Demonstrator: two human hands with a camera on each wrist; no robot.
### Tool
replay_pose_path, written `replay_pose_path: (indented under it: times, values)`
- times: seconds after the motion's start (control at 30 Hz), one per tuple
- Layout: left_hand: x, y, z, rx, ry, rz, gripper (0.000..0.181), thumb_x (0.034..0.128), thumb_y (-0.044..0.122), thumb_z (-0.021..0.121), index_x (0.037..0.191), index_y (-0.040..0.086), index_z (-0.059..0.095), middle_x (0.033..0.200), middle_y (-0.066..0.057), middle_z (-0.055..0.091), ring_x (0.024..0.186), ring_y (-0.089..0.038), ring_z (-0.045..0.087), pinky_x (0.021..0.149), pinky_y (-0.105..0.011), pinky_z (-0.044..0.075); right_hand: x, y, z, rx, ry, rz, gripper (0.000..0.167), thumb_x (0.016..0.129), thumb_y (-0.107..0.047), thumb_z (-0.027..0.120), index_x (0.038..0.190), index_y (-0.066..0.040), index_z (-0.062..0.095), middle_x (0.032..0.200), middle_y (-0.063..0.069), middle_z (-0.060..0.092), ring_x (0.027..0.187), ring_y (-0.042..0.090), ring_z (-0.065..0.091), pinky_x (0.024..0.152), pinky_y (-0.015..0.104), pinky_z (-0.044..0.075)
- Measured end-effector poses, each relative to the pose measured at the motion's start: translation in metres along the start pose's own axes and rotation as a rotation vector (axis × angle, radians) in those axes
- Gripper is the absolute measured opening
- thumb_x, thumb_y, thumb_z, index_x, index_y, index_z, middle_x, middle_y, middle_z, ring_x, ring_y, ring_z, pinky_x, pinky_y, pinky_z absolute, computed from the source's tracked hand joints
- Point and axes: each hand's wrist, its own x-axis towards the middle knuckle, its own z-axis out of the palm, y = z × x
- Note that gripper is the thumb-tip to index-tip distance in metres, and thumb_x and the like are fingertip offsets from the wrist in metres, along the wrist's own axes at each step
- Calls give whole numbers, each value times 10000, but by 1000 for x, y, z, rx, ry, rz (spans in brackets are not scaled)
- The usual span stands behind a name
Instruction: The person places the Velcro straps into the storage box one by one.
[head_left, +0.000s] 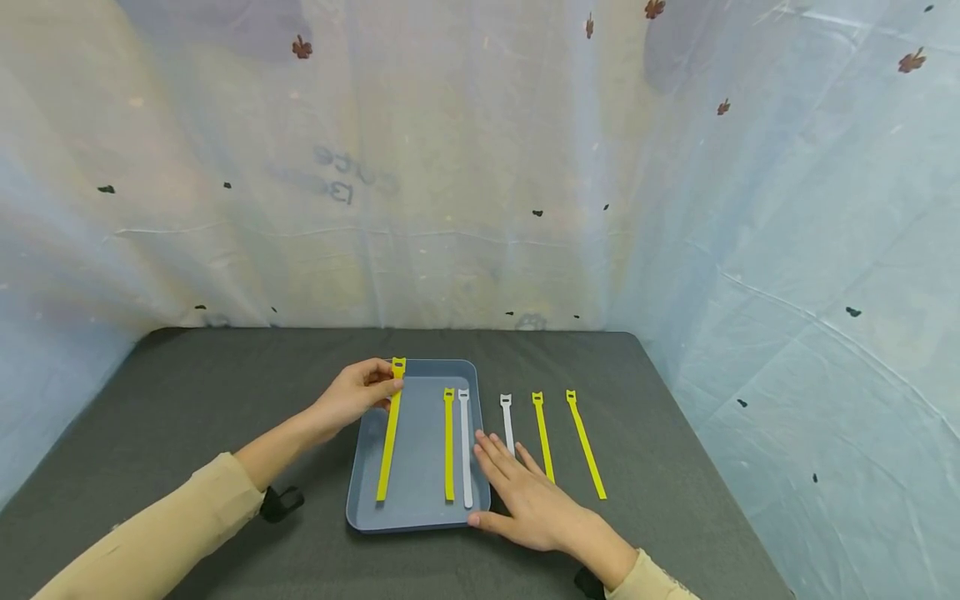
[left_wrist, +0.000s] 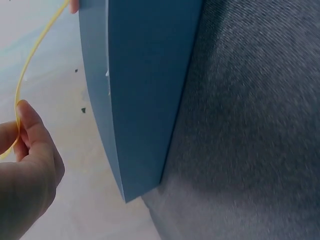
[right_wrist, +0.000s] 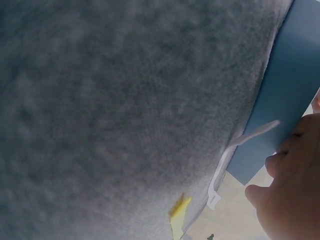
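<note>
In the head view, my left hand [head_left: 351,402] pinches a yellow strap [head_left: 389,450] near its slotted head, over the left part of a blue-grey tray [head_left: 422,475]. The left wrist view shows that strap [left_wrist: 34,47] curving up from the fingertips of my left hand [left_wrist: 32,170], beside the tray wall [left_wrist: 142,100]. Another yellow strap [head_left: 449,446] and a white strap [head_left: 466,450] lie side by side in the tray. My right hand [head_left: 534,507], fingers extended, touches the tray's right rim; it also shows in the right wrist view as a hand [right_wrist: 295,190] against the tray side [right_wrist: 280,85].
Right of the tray, a white strap [head_left: 507,421] and two yellow straps [head_left: 543,433] [head_left: 587,446] lie on the dark grey table [head_left: 660,500]. My right hand partly covers the nearer ones. Pale sheeting [head_left: 450,167] hangs behind the table and along its sides.
</note>
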Motion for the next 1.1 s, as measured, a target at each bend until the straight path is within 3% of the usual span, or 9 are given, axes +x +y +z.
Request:
replay_pose_path:
  times: [0.63, 0.87, 1.1]
  values:
    - [29, -15, 34, -62, 17, -71, 294, 1038, 152, 660, 1245, -49, 600, 1177, -262, 666, 925, -223, 661, 915, -495, 590, 3, 1, 1, 0, 0, 4, 935, 1013, -671, 497, 1673, -92, 177, 1757, 34, 53, 1609, 240, 77, 1250, 623, 155]
    - [34, -22, 44, -58, 3, -65, 260, 1041, 120, 646, 1215, -70, 614, 1103, -217, 682, 887, -197, 668, 849, -422, 610, 3, 2, 2, 6, -5, 2, 926, 1020, -663, 491, 1674, -92, 169, 1758, 33, 44, 1609, 235, 67, 1256, 609, 153]
    - [37, -32, 50, -36, -15, -93, 295, 1040, 106, 639, 1258, -88, 593, 1137, -209, 690, 873, -192, 683, 792, -351, 611, 3, 1, 2, 6, -1, 3, 919, 1023, -655, 494, 1672, -86, 178, 1758, 35, 47, 1609, 248, 86, 1256, 605, 161]
